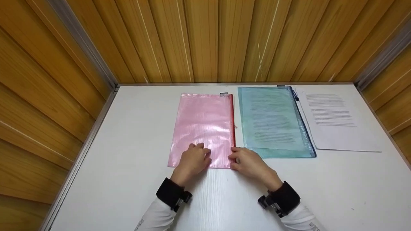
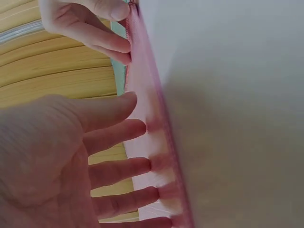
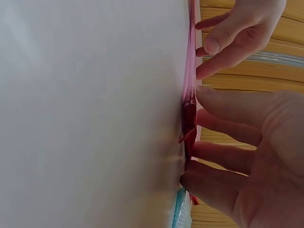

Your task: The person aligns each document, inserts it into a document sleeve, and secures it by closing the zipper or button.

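Note:
A pink zip document pouch (image 1: 204, 118) lies flat on the white table, its red zipper edge (image 1: 232, 118) along the right side. My left hand (image 1: 192, 160) rests its fingertips on the pouch's near part; in the left wrist view its fingers (image 2: 121, 173) are spread and straight, touching the pink sheet. At the near right corner my right hand (image 1: 252, 163) touches the red zipper edge with its fingertips. In the right wrist view the right fingers (image 3: 223, 156) reach over the red strip (image 3: 189, 118), mostly straight, with the thumb beside the corner.
Right of the pink pouch lies a teal zip pouch (image 1: 273, 122) with printed paper inside and a dark blue zipper edge. A stack of printed sheets (image 1: 340, 134) lies beyond it, at the far right. Wood-patterned panels (image 1: 205, 41) stand around the table.

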{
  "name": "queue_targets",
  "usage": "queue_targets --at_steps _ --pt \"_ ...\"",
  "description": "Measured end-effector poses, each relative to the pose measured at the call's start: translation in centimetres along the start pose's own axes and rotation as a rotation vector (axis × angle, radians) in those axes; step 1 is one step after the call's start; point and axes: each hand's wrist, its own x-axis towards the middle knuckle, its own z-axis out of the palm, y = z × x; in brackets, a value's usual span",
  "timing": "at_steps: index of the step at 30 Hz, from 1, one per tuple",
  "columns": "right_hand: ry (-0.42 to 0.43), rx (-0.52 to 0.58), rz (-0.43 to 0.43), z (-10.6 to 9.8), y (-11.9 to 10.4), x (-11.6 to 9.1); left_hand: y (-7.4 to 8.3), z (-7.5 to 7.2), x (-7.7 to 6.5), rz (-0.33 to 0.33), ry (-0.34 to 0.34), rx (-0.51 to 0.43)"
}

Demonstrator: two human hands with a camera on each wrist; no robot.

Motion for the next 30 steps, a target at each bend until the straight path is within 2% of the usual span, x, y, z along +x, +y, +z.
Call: queue_targets --at_steps 2,7,15,20,25,27,30 --pt "-0.015 -0.020 -0.014 0.1 -0.2 0.0 0.5 -1.0 -0.3 -0.021 -0.032 -0.014" --pt "-0.045 -0.049 -0.036 0.2 -0.4 0.4 -0.2 -1.0 -0.2 -0.040 -0.048 0.024" --pt "-0.074 -0.079 -0.065 0.4 -0.7 1.3 -1.4 -1.3 0.1 -0.095 -0.101 -0.004" --pt "-0.062 -0.115 -0.109 0.6 -0.7 1.8 -1.7 -1.4 0.3 -0.091 -0.092 0.020" --pt "-0.085 0.006 -0.039 0.1 0.0 1.7 -1.9 -1.4 0.3 -0.085 -0.092 0.006" --pt "-0.068 0.051 0.001 -0.3 0.6 1.5 -2.1 -1.5 0.3 -0.090 -0.091 -0.005" --pt "-0.020 0.057 0.028 -1.4 1.5 1.3 -2.3 -1.6 0.5 -0.107 -0.089 -0.003"
